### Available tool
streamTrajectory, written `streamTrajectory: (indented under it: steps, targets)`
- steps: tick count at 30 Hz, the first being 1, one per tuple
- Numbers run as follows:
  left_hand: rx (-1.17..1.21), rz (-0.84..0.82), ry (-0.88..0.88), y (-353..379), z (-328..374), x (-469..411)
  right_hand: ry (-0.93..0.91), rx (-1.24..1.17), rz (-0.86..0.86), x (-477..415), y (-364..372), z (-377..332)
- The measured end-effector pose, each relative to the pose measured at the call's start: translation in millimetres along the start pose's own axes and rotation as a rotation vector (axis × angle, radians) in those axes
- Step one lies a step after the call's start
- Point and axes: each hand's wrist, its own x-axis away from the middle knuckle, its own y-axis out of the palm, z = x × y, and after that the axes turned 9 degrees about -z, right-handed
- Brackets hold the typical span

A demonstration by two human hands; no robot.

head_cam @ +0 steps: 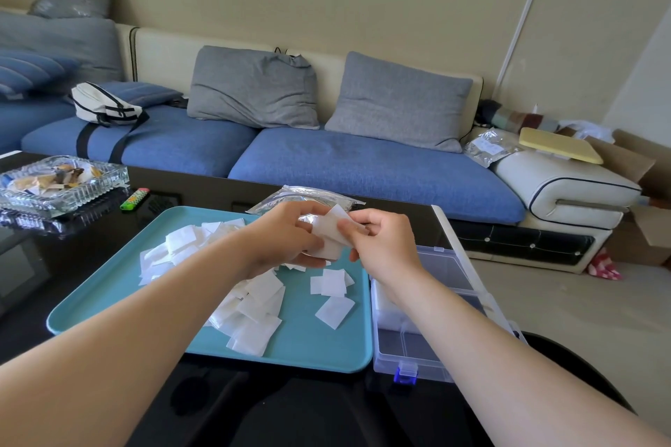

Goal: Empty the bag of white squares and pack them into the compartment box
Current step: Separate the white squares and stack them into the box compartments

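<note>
Several white squares [254, 305] lie scattered on a teal tray [319, 348]. Above the tray's far right part, my left hand [287, 239] holds a small stack of white squares [330, 232] in curled fingers. My right hand [381, 243] pinches the same stack from the right. A silver foil bag [308, 198] lies flat behind the hands at the tray's far edge. The clear compartment box [414, 348] with a blue latch stands open right of the tray, white squares filling one middle compartment; my right forearm crosses over it.
A glass ashtray [61, 181] and a green lighter [134, 199] sit on the black table at the left. A blue sofa with grey pillows runs behind the table. Cardboard boxes stand on the floor at the far right.
</note>
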Motion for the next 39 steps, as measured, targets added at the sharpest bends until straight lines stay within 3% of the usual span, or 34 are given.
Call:
streamTrajectory:
  steps: [7,12,19,21,27,39]
  targets:
    - [0.007,0.076,-0.019,0.2,1.4,-1.4,0.072,-0.110,0.191,-3.3,-4.8,-4.3]
    - [0.039,0.087,0.000,-1.1,-1.7,-5.4,0.141,-0.095,0.070,1.4,-1.4,-7.5]
    - [0.124,0.060,0.054,7.5,1.3,-5.5,0.134,-0.242,0.040,7.7,5.2,-13.5]
    - [0.129,0.062,0.065,9.2,1.2,-6.5,0.112,-0.177,0.038,8.4,5.2,-13.6]
    - [0.165,0.053,0.046,10.3,2.6,-6.9,-0.024,0.348,0.166,5.8,8.1,-1.6]
    - [0.152,0.106,0.060,9.5,0.9,-9.6,-0.092,0.293,0.116,3.1,4.3,-1.3]
